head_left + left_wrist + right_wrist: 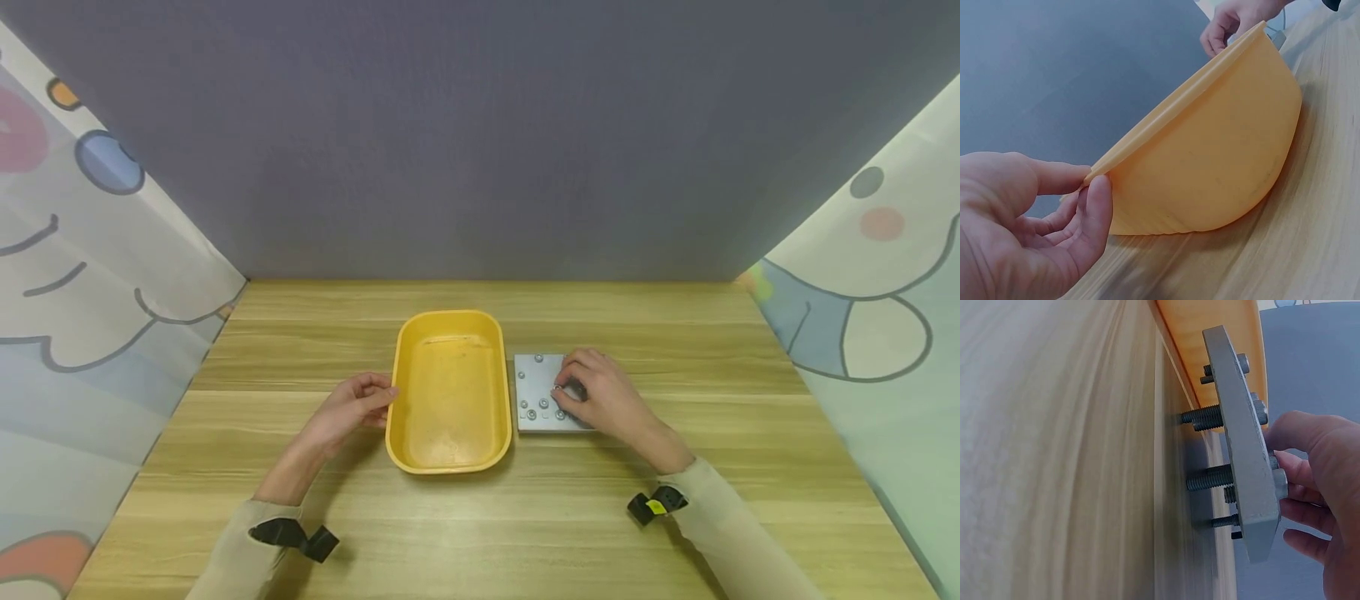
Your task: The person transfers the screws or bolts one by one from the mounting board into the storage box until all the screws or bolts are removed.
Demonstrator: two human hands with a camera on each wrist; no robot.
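A yellow plastic tray (pixel 450 400) stands on the table, and my left hand (pixel 348 412) pinches its left rim between thumb and fingers. Right beside the tray lies a silver metal plate (pixel 531 385) fitted with several socket-head bolts (pixel 543 403) of different sizes. My right hand (pixel 606 396) is over the plate's right part, thumb and index finger pinching a bolt (pixel 557 388) by its head. In the right wrist view, threaded shanks (pixel 1210 479) stick out from the underside of the plate (pixel 1247 450). The fingers hide some of the bolts.
The wood-grain table (pixel 465 533) reaches back to a grey panel (pixel 480 167). Cartoon-printed curtains (pixel 90 333) hang at both sides. Each wrist wears a black camera strap (pixel 281 532). Tray and plate stand close together, a narrow gap between them.
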